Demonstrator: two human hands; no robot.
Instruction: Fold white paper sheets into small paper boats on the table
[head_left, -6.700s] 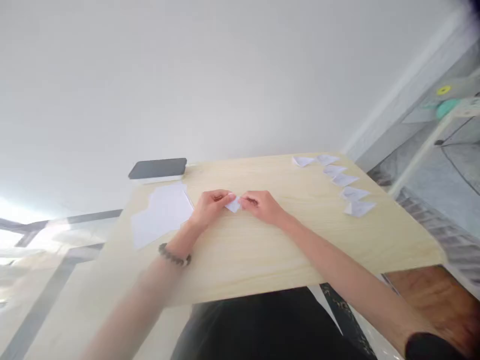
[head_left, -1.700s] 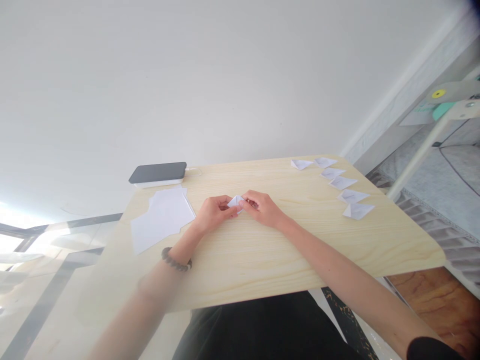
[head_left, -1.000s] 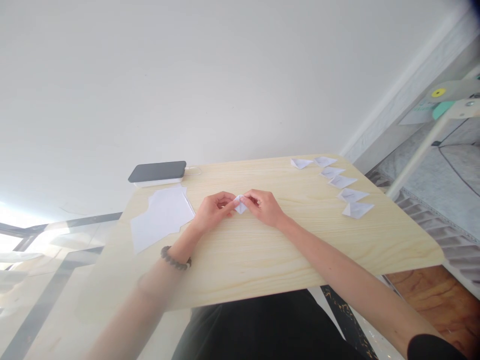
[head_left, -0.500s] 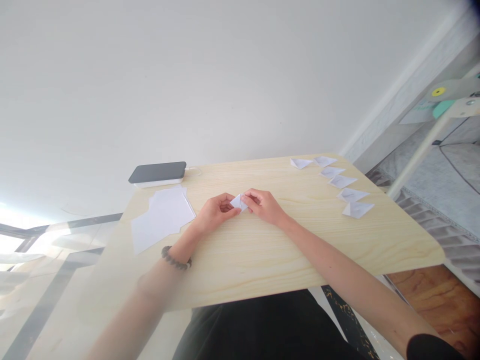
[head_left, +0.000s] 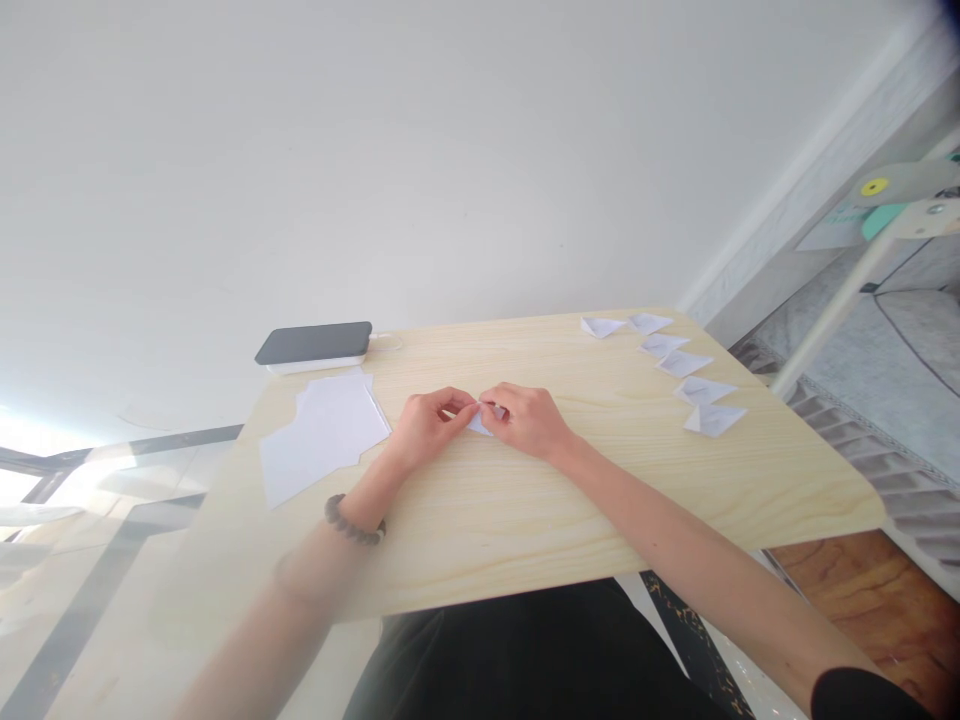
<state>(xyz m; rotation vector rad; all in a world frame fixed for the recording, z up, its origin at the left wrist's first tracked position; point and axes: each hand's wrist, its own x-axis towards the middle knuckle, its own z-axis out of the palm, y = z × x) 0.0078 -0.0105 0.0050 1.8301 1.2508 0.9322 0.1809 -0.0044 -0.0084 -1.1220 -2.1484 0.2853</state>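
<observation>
**White folded paper (head_left: 481, 424) pinched two-handed**

On my head feed it's around mid-table, mostly hidden by fingers; can't tell if it touches the wood. Left hand (head_left: 431, 425) grips its left side, thumb and fingertips together. Right hand (head_left: 526, 418) pinches the other side, fingers curled in, fingertips about meeting the left's. Just beside the left hand: loose overlapping white sheets (head_left: 330, 435). Behind those I see a dark-topped slab (head_left: 313, 343) with a white base, at the far left. Six folded paper pieces (head_left: 716, 420) line the right side of the pale wooden table (head_left: 525, 530), well apart from the right hand. Beaded bracelet (head_left: 355, 520) on the left wrist.
</observation>
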